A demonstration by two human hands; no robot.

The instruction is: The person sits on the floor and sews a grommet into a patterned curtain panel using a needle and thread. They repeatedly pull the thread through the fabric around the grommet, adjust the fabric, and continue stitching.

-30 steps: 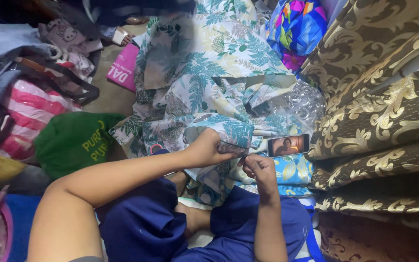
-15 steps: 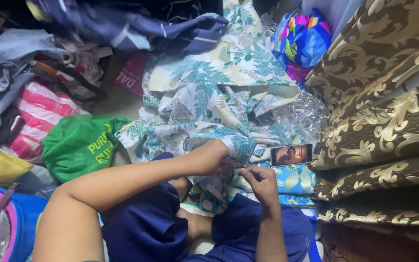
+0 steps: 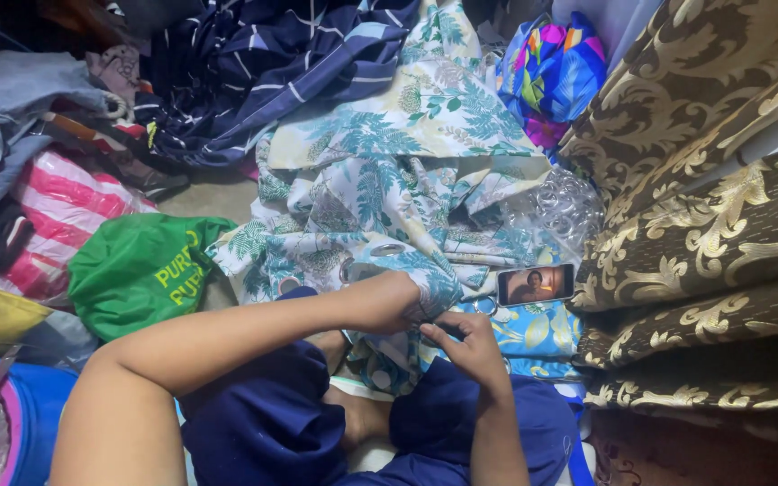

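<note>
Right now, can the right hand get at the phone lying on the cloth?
Probably yes. The right hand pinches the leaf-print fabric, and the phone lies uncovered just beyond it, with nothing between them; it would have to release the fabric first.

We see one lit screen: a small phone (image 3: 536,284) lying flat on the leaf-print cloth (image 3: 380,180), its picture too small to make out. To the left sits a green bag (image 3: 141,270) with yellow lettering, and beyond it a pink-and-white striped sack (image 3: 69,211).

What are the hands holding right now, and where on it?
Both the left hand and right hand pinch the near edge of the leaf-print fabric over the lap.
</note>
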